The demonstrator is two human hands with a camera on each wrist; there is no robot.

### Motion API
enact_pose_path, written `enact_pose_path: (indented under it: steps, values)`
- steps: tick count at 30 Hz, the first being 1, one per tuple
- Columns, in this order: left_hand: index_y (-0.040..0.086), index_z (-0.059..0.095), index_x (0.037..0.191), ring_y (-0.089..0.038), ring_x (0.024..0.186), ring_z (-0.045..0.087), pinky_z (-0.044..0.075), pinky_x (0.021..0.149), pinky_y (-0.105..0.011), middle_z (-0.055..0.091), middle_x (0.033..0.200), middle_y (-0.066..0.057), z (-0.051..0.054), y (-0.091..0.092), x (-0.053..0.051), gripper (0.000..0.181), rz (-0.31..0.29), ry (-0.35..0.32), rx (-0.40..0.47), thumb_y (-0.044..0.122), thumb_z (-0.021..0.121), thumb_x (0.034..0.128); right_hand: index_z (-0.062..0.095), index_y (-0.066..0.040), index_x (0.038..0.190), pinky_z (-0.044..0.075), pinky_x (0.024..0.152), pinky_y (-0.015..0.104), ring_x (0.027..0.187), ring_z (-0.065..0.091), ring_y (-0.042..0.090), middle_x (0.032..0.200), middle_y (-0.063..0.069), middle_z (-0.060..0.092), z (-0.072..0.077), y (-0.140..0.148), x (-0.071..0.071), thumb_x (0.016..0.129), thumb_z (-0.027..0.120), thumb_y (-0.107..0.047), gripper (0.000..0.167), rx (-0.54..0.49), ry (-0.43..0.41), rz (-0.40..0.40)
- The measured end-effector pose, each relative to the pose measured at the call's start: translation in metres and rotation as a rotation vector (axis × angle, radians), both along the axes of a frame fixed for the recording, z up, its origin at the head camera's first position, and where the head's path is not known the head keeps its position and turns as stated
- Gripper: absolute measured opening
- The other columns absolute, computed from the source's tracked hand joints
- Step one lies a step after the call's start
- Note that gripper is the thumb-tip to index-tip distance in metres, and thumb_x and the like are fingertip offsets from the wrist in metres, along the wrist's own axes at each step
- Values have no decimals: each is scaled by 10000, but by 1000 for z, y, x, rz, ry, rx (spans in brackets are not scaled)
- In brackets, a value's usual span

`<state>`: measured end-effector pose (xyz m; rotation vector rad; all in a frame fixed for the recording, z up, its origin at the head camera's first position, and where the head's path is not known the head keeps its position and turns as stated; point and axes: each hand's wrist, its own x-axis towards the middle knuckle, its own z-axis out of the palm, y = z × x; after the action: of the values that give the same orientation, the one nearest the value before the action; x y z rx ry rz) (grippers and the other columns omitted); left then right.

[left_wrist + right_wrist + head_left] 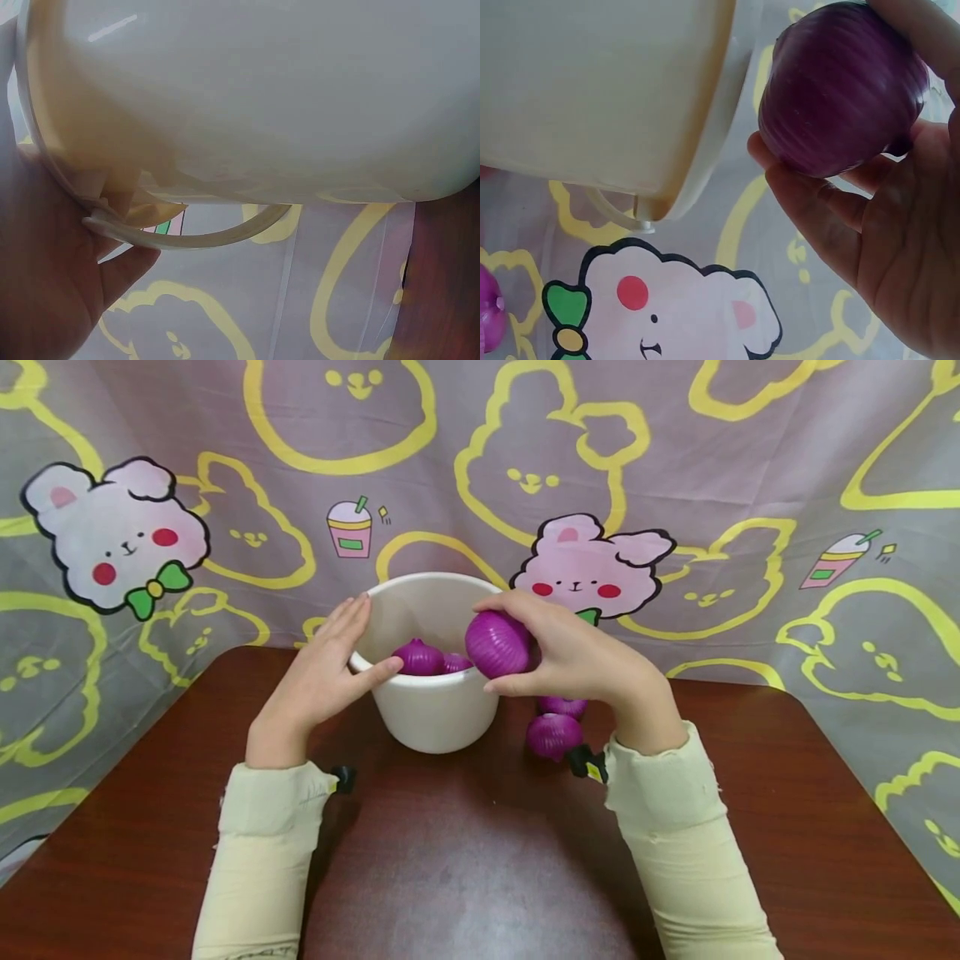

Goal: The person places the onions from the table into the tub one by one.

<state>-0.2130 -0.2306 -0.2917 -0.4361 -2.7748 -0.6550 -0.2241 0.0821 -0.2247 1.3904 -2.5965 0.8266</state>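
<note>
Right hand [577,647]: thumb and fingers curl round the held red onion [497,643], which is above the rim's level and apart from it.
Left hand [318,668]: to the left of that grip, holding the rim of the white bucket [435,718], thumb over the near edge.
Bucket: just left of the held onion and lower, on the brown table [450,877].
Onions inside: left of the right-hand grip, two show, the left onion [420,657] and the right onion [456,663]; whether more lie beneath cannot be told.
Onions outside: under the right hand, the near onion [555,735] and the far onion [562,707], partly hidden behind it.
Progress: in my judgement partway; at least two are in, the held one not yet, two visible ones left.
</note>
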Motion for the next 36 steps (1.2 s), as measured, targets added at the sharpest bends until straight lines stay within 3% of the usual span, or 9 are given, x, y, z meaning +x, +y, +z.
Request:
enact_pose_path:
  steps: [14,36]
  values:
    - [79,160,1592,-297,1564,77,140,1241,-578,131,1676,-77,2,-1,-1,989,7,6,1,703,498,903,475,-123,1416,516,994,330,1146,559,132,1290,25,563,1,-12,-17,768,862,-308,777,-56,-19,16]
    - [57,182,1586,-315,1560,91,134,1248,-560,150,1672,-96,0,0,-1,985,-1,12,7,698,496,906,465,-126,1439,522,990,342,1158,571,167,1357,53,542,-11,-29,-34,763,861,-322,808,-82,2,11]
